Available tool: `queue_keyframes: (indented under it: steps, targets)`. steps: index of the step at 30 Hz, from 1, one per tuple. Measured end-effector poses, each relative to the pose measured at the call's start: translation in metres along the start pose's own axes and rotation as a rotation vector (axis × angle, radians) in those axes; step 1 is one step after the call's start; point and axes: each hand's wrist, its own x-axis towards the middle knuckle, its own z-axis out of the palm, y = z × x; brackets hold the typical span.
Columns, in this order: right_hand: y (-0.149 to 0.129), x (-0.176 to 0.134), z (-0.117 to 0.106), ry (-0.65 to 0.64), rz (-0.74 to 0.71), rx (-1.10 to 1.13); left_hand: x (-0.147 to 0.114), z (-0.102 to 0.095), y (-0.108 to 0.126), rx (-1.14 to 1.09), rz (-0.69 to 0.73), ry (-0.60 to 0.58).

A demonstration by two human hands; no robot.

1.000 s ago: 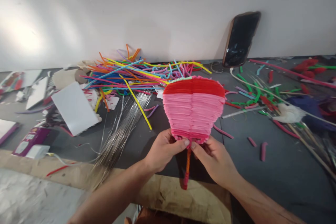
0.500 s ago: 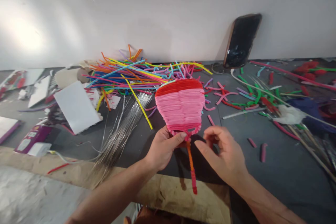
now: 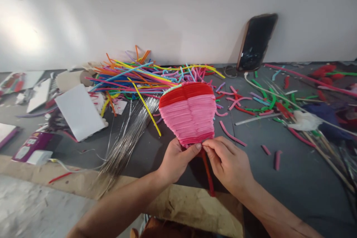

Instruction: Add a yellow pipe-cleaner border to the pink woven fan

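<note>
A fan-shaped piece made of pipe cleaners (image 3: 192,113), pink with a red upper band, stands tilted over the dark tabletop. From its lower edge a thin orange and red handle (image 3: 208,173) hangs down. My left hand (image 3: 178,160) is closed on the lower left of the fan, thumb lying across its base. The thumb and fingertips of my right hand (image 3: 227,160) pinch at the base where the handle joins, close to the left thumb. What exactly lies between those fingertips is hidden.
Behind the fan lies a pile of coloured pipe cleaners (image 3: 134,76). Metal wires (image 3: 131,134) spread at its left, beside a white card (image 3: 79,113). A phone (image 3: 256,42) leans on the wall, its cable running right. Cut pink pieces (image 3: 277,160) lie on the right.
My right hand has moved left and closed at the fan's base. The fan has tilted and turned a little, and its handle now slants further right.
</note>
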Motion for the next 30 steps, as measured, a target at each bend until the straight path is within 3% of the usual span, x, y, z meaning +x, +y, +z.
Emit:
queue_keyframes:
  steps: [5, 11, 16, 18, 21, 25, 27, 30]
  targets:
    - [-0.002, 0.000, 0.002, -0.018, 0.044, 0.001, 0.000, -0.002, -0.001, 0.066, 0.074, -0.038]
    - [0.000, -0.004, 0.001, 0.062, 0.272, 0.211, 0.002, -0.005, 0.001, 0.045, 0.099, -0.006]
    - [0.000, -0.001, -0.001, 0.074, 0.099, 0.206, 0.001, -0.003, 0.002, 0.050, 0.097, -0.053]
    - [-0.001, -0.001, 0.000, 0.078, 0.099, 0.213, 0.001, -0.002, 0.003, 0.081, 0.103, -0.067]
    - [-0.003, -0.002, 0.003, 0.113, 0.327, 0.300, 0.000, -0.002, 0.007, 0.154, 0.126, -0.086]
    - [-0.008, 0.000, 0.010, 0.129, 0.681, 0.750, -0.002, 0.000, 0.013, 0.222, 0.145, -0.136]
    - [-0.009, 0.003, 0.010, 0.060, 0.792, 0.980, -0.002, 0.002, 0.014, 0.229, 0.126, -0.167]
    - [-0.008, 0.004, 0.007, -0.014, 0.871, 1.151, -0.002, 0.004, 0.013, 0.200, 0.087, -0.156]
